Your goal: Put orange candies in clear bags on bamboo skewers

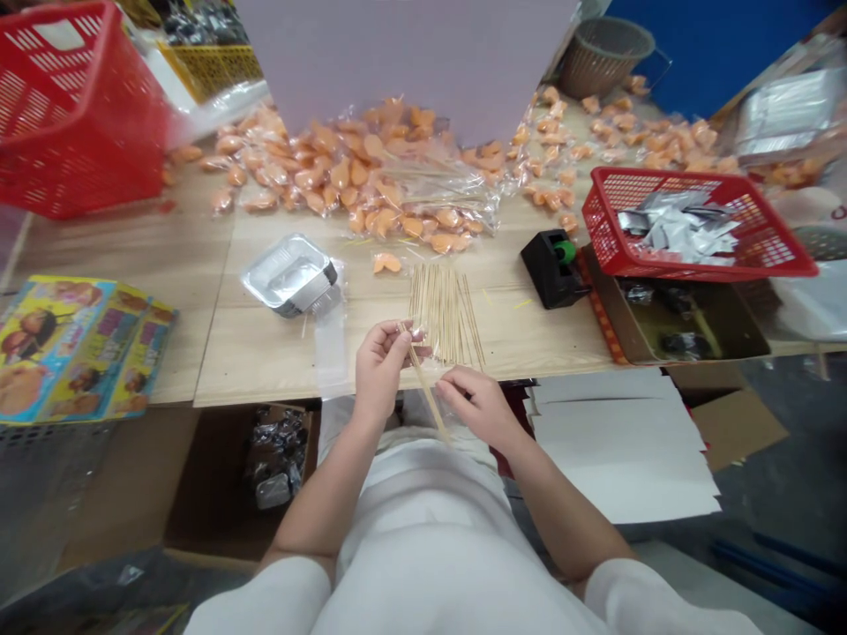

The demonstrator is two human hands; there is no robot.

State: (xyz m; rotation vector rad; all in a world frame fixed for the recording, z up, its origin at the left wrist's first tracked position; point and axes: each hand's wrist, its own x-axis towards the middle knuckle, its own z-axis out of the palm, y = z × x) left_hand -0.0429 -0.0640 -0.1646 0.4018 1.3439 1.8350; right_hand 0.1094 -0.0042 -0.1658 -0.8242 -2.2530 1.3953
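Packing workshop: long wooden worktable, bagged orange pieces, red plastic baskets.

Left hand holding thin sticks, right hand beside them, wrapped orange pieces heaped on wooden table

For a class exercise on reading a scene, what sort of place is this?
Probably a small packing workshop: many orange pieces in clear wrap are heaped on a wooden table, beside loose thin sticks, a tape dispenser and printed boxes.
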